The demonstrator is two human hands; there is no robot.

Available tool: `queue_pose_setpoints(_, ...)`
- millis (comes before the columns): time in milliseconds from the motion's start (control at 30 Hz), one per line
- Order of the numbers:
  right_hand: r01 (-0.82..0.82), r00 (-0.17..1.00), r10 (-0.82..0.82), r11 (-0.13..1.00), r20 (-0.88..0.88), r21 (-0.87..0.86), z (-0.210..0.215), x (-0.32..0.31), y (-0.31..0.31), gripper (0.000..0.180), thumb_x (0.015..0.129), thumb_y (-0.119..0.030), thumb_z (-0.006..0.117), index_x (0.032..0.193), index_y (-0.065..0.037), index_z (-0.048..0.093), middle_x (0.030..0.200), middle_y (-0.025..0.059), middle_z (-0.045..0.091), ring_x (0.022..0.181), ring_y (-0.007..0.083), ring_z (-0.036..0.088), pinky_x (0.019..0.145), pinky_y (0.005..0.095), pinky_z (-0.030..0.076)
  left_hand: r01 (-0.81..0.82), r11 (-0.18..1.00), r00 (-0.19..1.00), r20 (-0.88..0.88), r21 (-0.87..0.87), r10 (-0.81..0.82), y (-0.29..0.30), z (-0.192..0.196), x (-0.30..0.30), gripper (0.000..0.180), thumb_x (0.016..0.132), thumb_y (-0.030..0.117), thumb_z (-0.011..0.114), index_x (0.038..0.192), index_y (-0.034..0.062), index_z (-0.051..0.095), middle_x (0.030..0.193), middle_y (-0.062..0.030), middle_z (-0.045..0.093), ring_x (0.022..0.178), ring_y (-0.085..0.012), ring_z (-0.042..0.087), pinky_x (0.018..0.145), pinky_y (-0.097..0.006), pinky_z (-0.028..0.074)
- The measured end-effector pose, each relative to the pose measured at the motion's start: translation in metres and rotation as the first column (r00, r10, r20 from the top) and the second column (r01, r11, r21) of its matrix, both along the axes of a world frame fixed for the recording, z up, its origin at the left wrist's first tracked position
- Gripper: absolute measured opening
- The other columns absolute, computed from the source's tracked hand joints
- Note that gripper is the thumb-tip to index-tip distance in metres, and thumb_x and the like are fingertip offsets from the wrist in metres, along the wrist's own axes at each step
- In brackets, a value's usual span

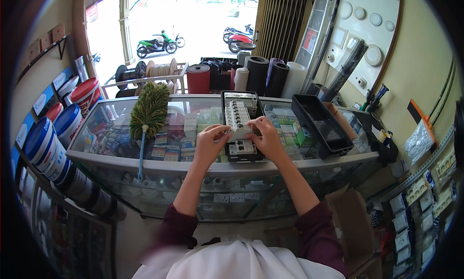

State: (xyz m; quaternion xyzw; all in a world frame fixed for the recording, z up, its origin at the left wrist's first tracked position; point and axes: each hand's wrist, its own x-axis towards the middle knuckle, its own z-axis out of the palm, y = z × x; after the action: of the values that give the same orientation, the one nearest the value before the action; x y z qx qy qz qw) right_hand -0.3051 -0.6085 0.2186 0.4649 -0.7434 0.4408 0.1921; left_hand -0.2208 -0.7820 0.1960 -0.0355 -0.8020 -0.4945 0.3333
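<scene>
A black tray [259, 103] on the glass counter holds a row of white circuit breakers [236, 113] with dark switches. Both my hands are at the near end of this row. The fingers of my left hand [211, 139] pinch its left side, and those of my right hand [265, 138] close on its right side. The near end looks slightly raised, with a pale flat face toward me. Below it in the tray lie other white breakers [243, 146]. My fingertips partly hide where they touch the row.
A green feather duster [149, 110] lies on the counter [121, 158] to the left. An oblong black tray [323, 124] sits at the right beside a cardboard box [340, 119]. Rolls of sheeting [256, 76] and cable spools [162, 68] stand beyond. Paint buckets [46, 139] line the left.
</scene>
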Motion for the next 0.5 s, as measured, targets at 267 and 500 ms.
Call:
queue_pose_setpoints(267, -0.028, 0.998, 0.029, 1.0, 0.064, -0.003, -0.004, -0.002, 0.009, 0.026, 0.07, -0.003, 0.067, 0.093, -0.002, 0.056, 0.081, 0.0103, 0.054, 0.073, 0.0225, 0.058, 0.065, 0.0318, 0.046, 0.009, 1.0, 1.0, 0.017, -0.011, -0.009, 0.008, -0.004, -0.002, 0.022, 0.074, 0.005, 0.065, 0.095, 0.0006, 0.064, 0.087, -0.0108, 0.063, 0.075, -0.0158, 0.063, 0.066, -0.025, 0.052)
queue_pose_setpoints(500, 0.008, 1.0, -0.008, 1.0, 0.028, -0.006, -0.017, -0.007, 0.007, 0.031, 0.07, -0.005, 0.067, 0.095, -0.001, 0.05, 0.09, 0.0122, 0.053, 0.079, 0.0228, 0.057, 0.068, 0.0321, 0.045, -0.074, 0.996, 0.997, 0.018, -0.046, 0.074, 0.006, -0.012, 0.0, 0.028, 0.075, 0.006, 0.065, 0.102, 0.0009, 0.062, 0.092, -0.0093, 0.061, 0.078, -0.0141, 0.061, 0.069, -0.025, 0.051)
